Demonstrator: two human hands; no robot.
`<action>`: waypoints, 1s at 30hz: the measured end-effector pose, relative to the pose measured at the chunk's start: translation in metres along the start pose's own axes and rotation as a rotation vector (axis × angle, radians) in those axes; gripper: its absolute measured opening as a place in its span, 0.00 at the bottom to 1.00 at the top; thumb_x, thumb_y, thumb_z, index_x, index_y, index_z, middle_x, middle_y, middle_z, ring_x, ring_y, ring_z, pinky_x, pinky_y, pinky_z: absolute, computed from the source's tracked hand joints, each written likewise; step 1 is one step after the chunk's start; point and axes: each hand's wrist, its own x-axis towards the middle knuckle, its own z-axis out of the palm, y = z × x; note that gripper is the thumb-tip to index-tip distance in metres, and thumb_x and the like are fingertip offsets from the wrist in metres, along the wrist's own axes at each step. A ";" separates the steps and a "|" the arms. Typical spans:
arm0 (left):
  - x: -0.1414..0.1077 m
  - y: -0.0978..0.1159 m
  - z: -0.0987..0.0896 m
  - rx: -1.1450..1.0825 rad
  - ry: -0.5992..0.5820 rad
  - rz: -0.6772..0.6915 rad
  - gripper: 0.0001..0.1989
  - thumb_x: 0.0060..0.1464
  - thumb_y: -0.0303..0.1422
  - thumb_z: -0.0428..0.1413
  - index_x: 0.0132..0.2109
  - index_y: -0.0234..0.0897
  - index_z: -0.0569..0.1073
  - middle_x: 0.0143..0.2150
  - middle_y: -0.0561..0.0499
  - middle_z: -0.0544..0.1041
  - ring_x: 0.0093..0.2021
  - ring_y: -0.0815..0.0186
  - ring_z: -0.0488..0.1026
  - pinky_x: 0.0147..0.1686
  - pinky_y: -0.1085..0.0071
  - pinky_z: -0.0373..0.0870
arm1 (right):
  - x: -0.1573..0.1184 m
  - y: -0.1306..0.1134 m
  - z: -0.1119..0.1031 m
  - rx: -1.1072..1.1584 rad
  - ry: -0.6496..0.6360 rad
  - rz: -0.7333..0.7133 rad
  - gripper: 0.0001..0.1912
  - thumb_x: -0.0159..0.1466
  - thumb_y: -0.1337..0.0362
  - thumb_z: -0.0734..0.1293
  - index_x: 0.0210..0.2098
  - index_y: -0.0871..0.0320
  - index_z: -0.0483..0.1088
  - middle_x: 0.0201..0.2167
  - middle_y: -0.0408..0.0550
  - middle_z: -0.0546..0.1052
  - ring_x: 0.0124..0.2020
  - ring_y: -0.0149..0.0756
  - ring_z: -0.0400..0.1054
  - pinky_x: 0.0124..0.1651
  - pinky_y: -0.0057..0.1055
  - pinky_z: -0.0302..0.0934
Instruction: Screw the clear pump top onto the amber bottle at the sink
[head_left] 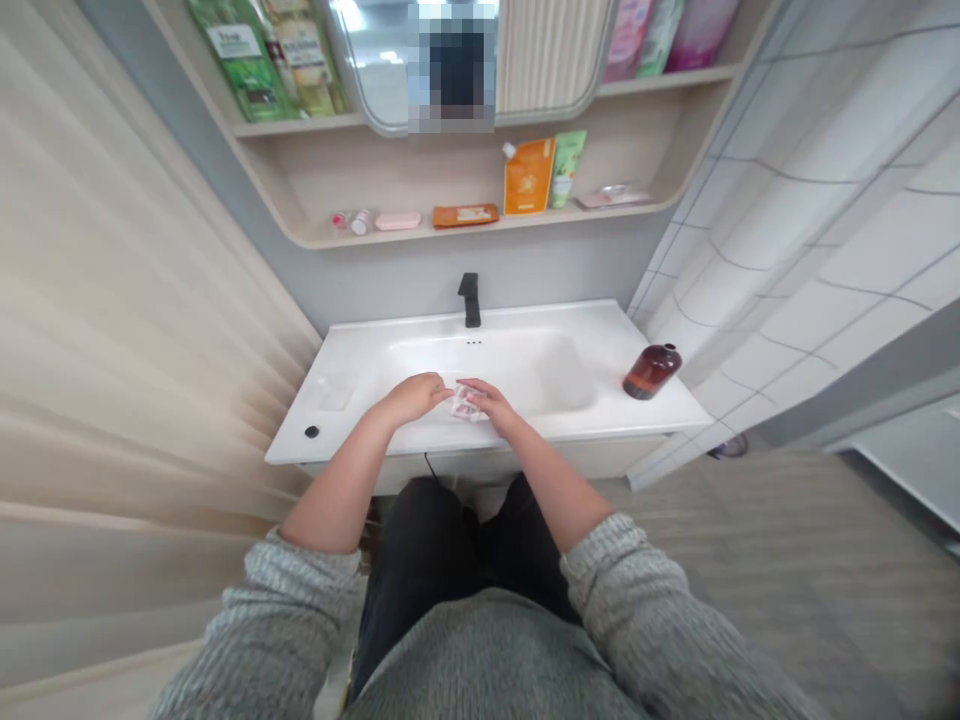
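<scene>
Over the front part of the white sink basin (517,360), both hands meet around a small clear container (465,408) with pinkish-red bits showing in it; its exact kind is too small to tell. My right hand (489,402) is closed around its right side, thumb and fingers bent over it. From the left, my left hand (417,397) pinches at its near upper edge, fingertips pressed together. Behind the hands rises a black faucet (470,300).
An amber bottle (652,371) stands on the counter's right end. On the left lie a clear dish (334,392) and a black round stopper (312,432). The shelf above holds an orange pouch (529,178), a green tube (567,170) and a pink case (398,221).
</scene>
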 end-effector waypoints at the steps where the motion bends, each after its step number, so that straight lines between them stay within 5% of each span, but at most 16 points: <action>1: 0.000 -0.002 0.002 -0.030 0.004 0.011 0.19 0.73 0.46 0.53 0.42 0.38 0.81 0.46 0.42 0.83 0.48 0.53 0.79 0.53 0.60 0.73 | 0.000 0.000 0.000 0.020 0.000 0.019 0.30 0.58 0.42 0.80 0.54 0.51 0.83 0.48 0.48 0.83 0.49 0.47 0.77 0.54 0.42 0.73; 5: -0.003 -0.010 0.017 -0.190 0.168 -0.013 0.16 0.72 0.47 0.55 0.45 0.40 0.79 0.49 0.44 0.82 0.49 0.56 0.79 0.56 0.59 0.74 | 0.001 0.001 -0.001 -0.035 0.042 0.010 0.33 0.58 0.41 0.80 0.56 0.51 0.81 0.51 0.49 0.83 0.53 0.49 0.76 0.58 0.44 0.72; 9: -0.013 -0.008 0.048 -0.522 0.482 -0.280 0.19 0.68 0.42 0.60 0.60 0.41 0.73 0.63 0.39 0.78 0.53 0.59 0.81 0.56 0.58 0.77 | 0.003 0.002 -0.001 -0.156 0.110 -0.067 0.38 0.56 0.44 0.82 0.62 0.48 0.77 0.59 0.50 0.80 0.62 0.50 0.73 0.68 0.47 0.68; 13: -0.024 0.006 0.078 -0.804 0.369 -0.288 0.23 0.59 0.35 0.67 0.59 0.40 0.72 0.62 0.40 0.80 0.57 0.57 0.81 0.55 0.57 0.79 | 0.005 0.008 -0.003 -0.158 0.014 -0.074 0.38 0.54 0.46 0.84 0.61 0.49 0.77 0.60 0.52 0.80 0.61 0.50 0.74 0.69 0.50 0.68; 16: -0.032 0.013 0.085 -0.786 0.411 -0.330 0.26 0.53 0.34 0.70 0.57 0.41 0.73 0.57 0.41 0.82 0.52 0.57 0.82 0.52 0.56 0.80 | 0.006 0.012 -0.005 -0.154 -0.097 -0.043 0.42 0.52 0.49 0.86 0.63 0.49 0.77 0.64 0.54 0.79 0.59 0.49 0.76 0.68 0.50 0.69; 20: -0.067 0.003 0.069 -0.674 0.518 -0.448 0.26 0.50 0.39 0.72 0.53 0.40 0.75 0.52 0.40 0.82 0.47 0.57 0.81 0.51 0.55 0.80 | 0.005 0.012 -0.006 -0.186 -0.153 -0.019 0.42 0.57 0.50 0.84 0.68 0.45 0.74 0.70 0.54 0.75 0.59 0.49 0.77 0.63 0.49 0.73; 23: -0.119 -0.025 0.039 -0.444 0.623 -0.676 0.26 0.50 0.49 0.71 0.49 0.40 0.74 0.46 0.44 0.83 0.45 0.55 0.81 0.51 0.55 0.80 | 0.005 0.013 -0.006 -0.251 -0.086 -0.034 0.33 0.64 0.49 0.78 0.66 0.46 0.76 0.63 0.53 0.79 0.54 0.46 0.78 0.58 0.47 0.74; 27: -0.182 -0.072 -0.011 -0.057 0.688 -0.994 0.31 0.52 0.55 0.68 0.53 0.37 0.75 0.51 0.39 0.83 0.55 0.44 0.81 0.57 0.50 0.78 | 0.009 0.018 -0.005 -0.346 -0.051 -0.062 0.26 0.62 0.50 0.78 0.58 0.49 0.80 0.51 0.50 0.84 0.50 0.44 0.78 0.59 0.46 0.72; 30: -0.192 -0.095 -0.035 0.068 0.665 -1.013 0.34 0.50 0.53 0.70 0.55 0.34 0.75 0.58 0.34 0.82 0.61 0.39 0.78 0.59 0.49 0.77 | 0.010 0.018 -0.005 -0.357 -0.043 -0.080 0.23 0.61 0.51 0.77 0.55 0.50 0.81 0.48 0.49 0.84 0.49 0.44 0.78 0.58 0.45 0.71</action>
